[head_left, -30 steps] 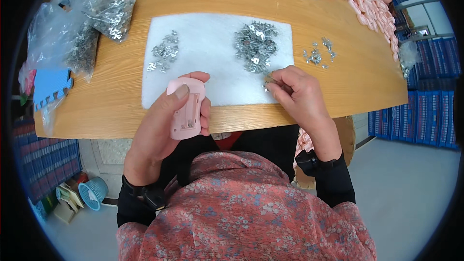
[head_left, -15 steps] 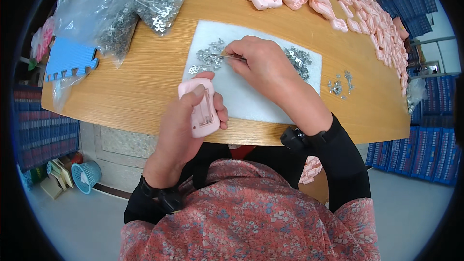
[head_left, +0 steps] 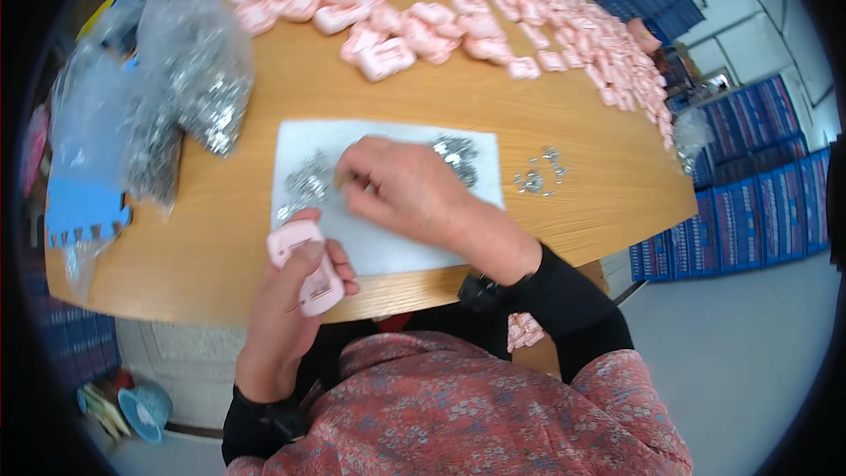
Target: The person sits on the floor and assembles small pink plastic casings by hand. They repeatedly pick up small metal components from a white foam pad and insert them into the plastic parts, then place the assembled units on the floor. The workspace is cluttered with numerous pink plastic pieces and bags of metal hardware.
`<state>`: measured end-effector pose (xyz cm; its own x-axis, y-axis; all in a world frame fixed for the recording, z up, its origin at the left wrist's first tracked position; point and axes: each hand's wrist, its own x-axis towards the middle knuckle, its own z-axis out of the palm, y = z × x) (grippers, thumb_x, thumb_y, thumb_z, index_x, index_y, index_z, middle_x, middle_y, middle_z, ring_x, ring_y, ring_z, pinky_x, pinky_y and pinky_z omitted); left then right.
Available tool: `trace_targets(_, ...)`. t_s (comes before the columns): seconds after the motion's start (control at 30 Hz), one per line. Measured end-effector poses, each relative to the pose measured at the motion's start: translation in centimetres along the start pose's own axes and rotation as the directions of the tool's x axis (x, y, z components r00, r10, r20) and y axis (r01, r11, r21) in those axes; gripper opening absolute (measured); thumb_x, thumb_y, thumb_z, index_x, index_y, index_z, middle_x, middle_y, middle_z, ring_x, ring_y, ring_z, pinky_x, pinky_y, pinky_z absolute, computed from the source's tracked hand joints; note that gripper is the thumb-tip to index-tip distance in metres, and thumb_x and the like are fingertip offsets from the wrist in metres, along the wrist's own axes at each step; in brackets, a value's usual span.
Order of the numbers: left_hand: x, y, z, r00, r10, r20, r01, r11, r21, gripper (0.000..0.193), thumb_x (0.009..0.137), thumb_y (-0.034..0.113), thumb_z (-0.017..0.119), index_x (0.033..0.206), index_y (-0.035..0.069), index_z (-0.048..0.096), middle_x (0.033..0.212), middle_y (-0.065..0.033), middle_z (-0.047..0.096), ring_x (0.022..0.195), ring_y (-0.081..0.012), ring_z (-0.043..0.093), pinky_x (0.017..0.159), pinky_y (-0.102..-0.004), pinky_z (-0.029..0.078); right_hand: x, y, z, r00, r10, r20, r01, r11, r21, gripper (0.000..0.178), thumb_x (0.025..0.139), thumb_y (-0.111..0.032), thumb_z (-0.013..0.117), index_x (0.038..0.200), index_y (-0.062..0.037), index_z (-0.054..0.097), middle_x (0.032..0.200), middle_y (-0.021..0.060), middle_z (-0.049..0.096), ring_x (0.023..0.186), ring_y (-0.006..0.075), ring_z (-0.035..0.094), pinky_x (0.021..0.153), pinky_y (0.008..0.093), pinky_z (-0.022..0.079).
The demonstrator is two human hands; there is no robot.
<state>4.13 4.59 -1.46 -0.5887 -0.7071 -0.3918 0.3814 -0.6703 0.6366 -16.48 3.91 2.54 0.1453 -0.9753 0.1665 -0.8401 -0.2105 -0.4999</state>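
My left hand [head_left: 280,304] is closed around a pink plastic case [head_left: 322,289] with an open battery compartment, its thumb lying across the recess. The case is held just in front of the left part of a white foam mat [head_left: 388,251]. Above that mat my right hand [head_left: 410,187] is closed in a pinch, slightly blurred. Tweezers show in it in the earlier frame; now the fingers mostly hide them. Close to its fingertips lies a loose pile of small silvery metal clips [head_left: 307,180]. A second, denser heap of metal parts [head_left: 458,159] sits beyond the right wrist.
Many pink cases [head_left: 423,35] cover the table's far side and right edge. Small metal pieces [head_left: 538,178] lie right of the mat. Clear plastic bags of metal parts [head_left: 198,79] stand at left, near a blue foam tile [head_left: 84,207].
The head view has swung, so the table and mat appear lower and further left. My right hand stays near the left metal pile, its fingers curled further over the tweezers. The left hand keeps the case.
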Motion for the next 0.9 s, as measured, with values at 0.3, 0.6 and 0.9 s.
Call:
trace_targets(0.3,1.9,-0.1,1.0,0.989,-0.066,0.129,0.07,0.997,-0.031,0.056,0.092,0.012,0.062,0.143,0.008,0.037,0.1,-0.0105,0.062,0.081,-0.0186,0.063,0.066,-0.036,0.057,-4.3,-1.0,-2.2,0.968,-0.219,-0.123,0.236,0.961,0.146,0.014,0.083,-0.017,0.067,0.092,-0.0105,0.058,0.085,0.0064,0.057,0.076,0.0301,0.062,0.062,0.0388,0.051)
trace_targets(0.6,2.5,-1.0,2.0,0.973,-0.172,0.156,0.188,0.978,-0.095,0.057,0.09,0.018,0.065,0.142,0.01,0.042,0.108,-0.0089,0.061,0.086,-0.0193,0.062,0.068,-0.0384,0.058,-5.9,0.6,-1.9,0.966,-0.214,-0.142,0.234,0.961,0.149,0.016,0.079,-0.012,0.068,0.092,-0.0111,0.058,0.084,0.0066,0.055,0.079,0.03,0.061,0.064,0.0399,0.05)
trace_targets(0.9,2.3,-0.7,3.7,0.953,-0.185,0.24,0.208,0.976,-0.071,0.055,0.088,0.006,0.067,0.138,0.008,0.044,0.1,-0.0074,0.061,0.083,-0.0186,0.063,0.073,-0.0359,0.056,-7.8,0.2,-2.6,0.988,-0.023,-0.154,0.069,0.951,0.302,0.012,0.082,-0.008,0.068,0.091,-0.0044,0.061,0.079,0.0088,0.059,0.071,0.0242,0.062,0.063,0.0335,0.049)
